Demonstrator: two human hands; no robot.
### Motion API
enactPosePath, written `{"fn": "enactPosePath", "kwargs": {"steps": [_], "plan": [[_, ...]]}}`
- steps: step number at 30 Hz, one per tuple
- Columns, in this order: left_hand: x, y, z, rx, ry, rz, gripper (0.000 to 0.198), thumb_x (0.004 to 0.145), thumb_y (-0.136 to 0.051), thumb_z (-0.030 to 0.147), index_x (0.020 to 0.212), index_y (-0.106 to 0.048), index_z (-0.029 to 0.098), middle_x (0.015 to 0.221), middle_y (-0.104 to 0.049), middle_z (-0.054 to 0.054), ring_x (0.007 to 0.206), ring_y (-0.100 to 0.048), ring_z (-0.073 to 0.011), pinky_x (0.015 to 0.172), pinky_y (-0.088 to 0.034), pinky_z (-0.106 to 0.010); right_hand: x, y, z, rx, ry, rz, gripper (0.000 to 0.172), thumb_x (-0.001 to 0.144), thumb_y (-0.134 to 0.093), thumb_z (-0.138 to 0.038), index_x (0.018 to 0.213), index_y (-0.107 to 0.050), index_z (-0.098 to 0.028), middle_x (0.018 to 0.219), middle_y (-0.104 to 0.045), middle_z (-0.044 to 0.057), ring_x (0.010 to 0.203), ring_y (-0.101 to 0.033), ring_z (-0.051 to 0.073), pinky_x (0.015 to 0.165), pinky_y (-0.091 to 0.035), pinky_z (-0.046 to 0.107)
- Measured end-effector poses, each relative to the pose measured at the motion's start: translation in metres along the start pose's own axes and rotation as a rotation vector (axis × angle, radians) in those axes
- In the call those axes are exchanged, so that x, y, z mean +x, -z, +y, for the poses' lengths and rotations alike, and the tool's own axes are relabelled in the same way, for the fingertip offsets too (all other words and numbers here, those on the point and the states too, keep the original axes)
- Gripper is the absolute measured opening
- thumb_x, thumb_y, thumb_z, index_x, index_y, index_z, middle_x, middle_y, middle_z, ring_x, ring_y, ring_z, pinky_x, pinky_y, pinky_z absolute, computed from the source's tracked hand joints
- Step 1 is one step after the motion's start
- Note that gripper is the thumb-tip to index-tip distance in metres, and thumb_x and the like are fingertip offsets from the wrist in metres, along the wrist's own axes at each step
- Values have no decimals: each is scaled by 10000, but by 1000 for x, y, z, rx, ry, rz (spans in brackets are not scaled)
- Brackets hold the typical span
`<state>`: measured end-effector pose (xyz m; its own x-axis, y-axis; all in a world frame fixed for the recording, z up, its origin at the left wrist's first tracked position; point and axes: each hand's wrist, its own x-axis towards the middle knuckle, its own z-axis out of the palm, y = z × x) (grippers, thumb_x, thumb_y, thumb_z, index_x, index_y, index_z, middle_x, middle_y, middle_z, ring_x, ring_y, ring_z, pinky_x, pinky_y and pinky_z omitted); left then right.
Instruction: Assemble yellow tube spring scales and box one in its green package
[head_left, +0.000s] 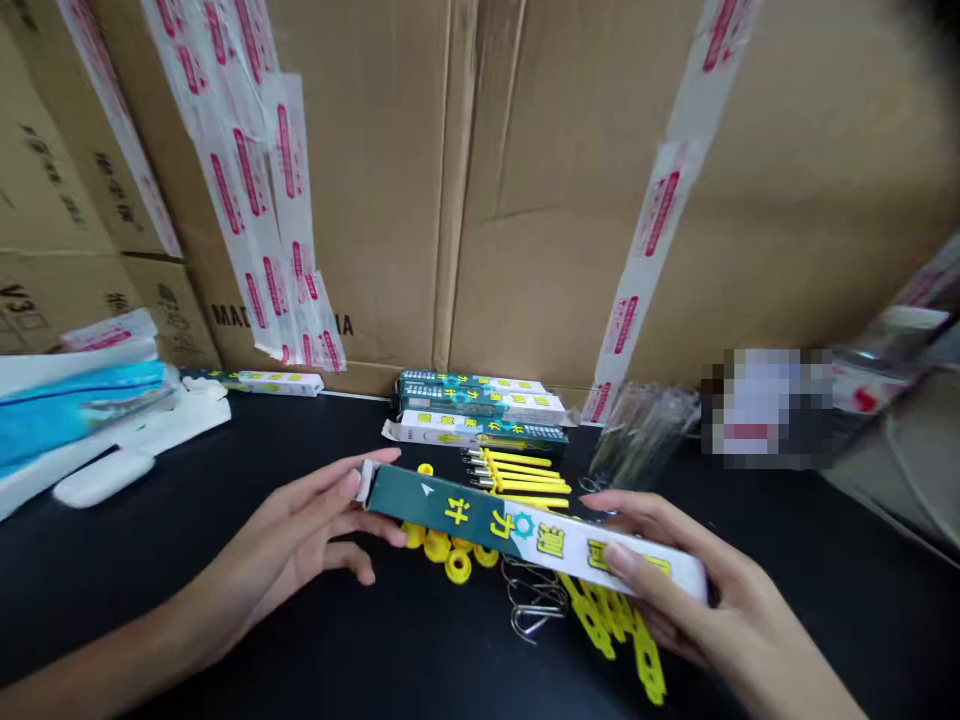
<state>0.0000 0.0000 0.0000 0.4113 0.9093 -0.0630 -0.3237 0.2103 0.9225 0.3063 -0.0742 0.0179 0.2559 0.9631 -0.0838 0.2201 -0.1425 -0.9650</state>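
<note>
Both hands hold a long narrow carton (517, 528), dark green at one end and white at the other, with yellow characters. My left hand (300, 540) pinches its green end, thumb on top at the open flap. My right hand (690, 590) wraps round its white end. Under the carton lie yellow plastic rings (450, 558), yellow flat strips (622, 630) and wire hooks (532, 600). Just behind it lies a row of yellow tubes with metal tips (521, 472).
A stack of like cartons (480, 410) lies against the big taped cardboard boxes (525, 180) at the back. Another carton (270, 382) lies further left. Blue and white packaging (82, 410) sits at the left. Clear plastic sleeves (641, 435) lie at the right on the black tabletop (112, 590).
</note>
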Motion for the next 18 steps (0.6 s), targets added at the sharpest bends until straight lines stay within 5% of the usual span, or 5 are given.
{"fn": "enactPosePath", "kwargs": {"steps": [8,18], "plan": [[-2,3,1,5,26,17,367,918,-798,318,1279,-759,269,896,-826,-133,827,-789,-276,554,-609,-246,-1,-3,0,33,36,29,478,694,-837,-618,998,-779,-253,734,-666,-8,522,-334,88,457,-243,222],[-4,-1,9,119,24,21,407,831,-878,365,1220,-764,326,892,-839,-101,808,-775,-234,589,-607,-218,0,-2,1,85,30,15,540,666,-860,-644,1002,-760,-233,793,-697,9,473,-325,40,435,-236,191]]}}
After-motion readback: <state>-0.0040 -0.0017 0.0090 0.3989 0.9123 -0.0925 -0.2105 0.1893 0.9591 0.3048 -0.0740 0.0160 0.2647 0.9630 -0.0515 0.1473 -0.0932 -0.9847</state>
